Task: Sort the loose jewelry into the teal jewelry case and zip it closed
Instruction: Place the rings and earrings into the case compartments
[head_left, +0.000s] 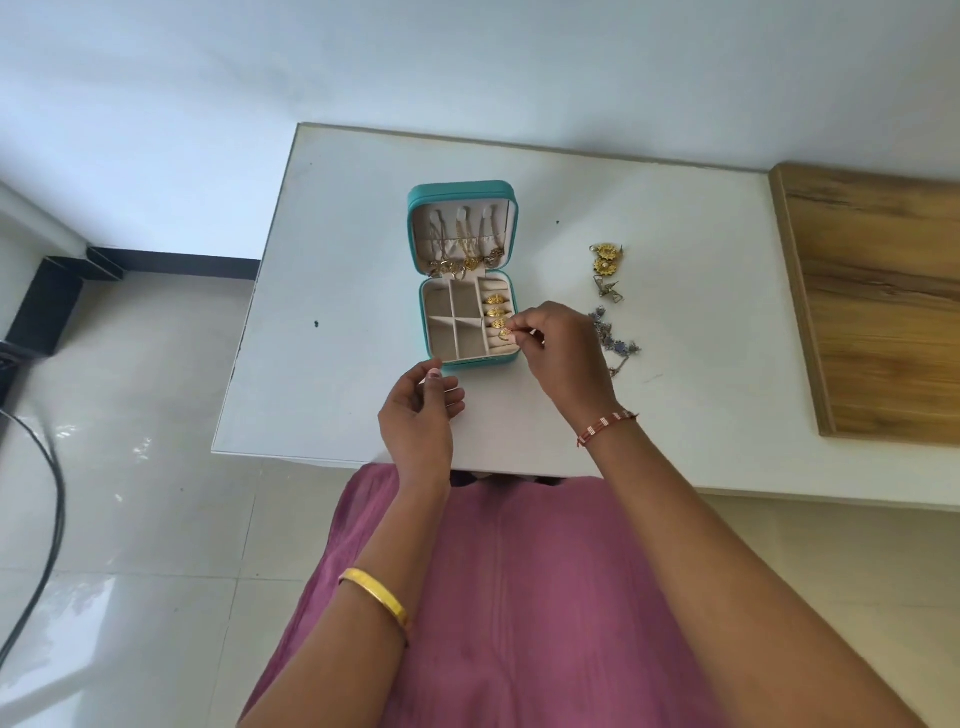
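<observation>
The teal jewelry case (423, 332) lies open on the white table (353, 260), lid upright with gold necklaces (465, 260) hanging in it. Three gold rings (496, 312) sit in the ring rolls on its right side. My right hand (563, 353) is at the case's right edge and pinches a small gold ring (506, 332) over the ring rolls. My left hand (421, 410) hovers just in front of the case with fingers loosely curled, holding nothing. Loose gold flower earrings (607, 260), a small metal piece (608, 288) and a silver-blue chain (615, 338) lie to the right.
A wooden board (883, 301) lies on the table's far right. The table's left edge drops to a tiled floor with a black cable (47, 467). The case's beige compartments (452, 322) hold nothing.
</observation>
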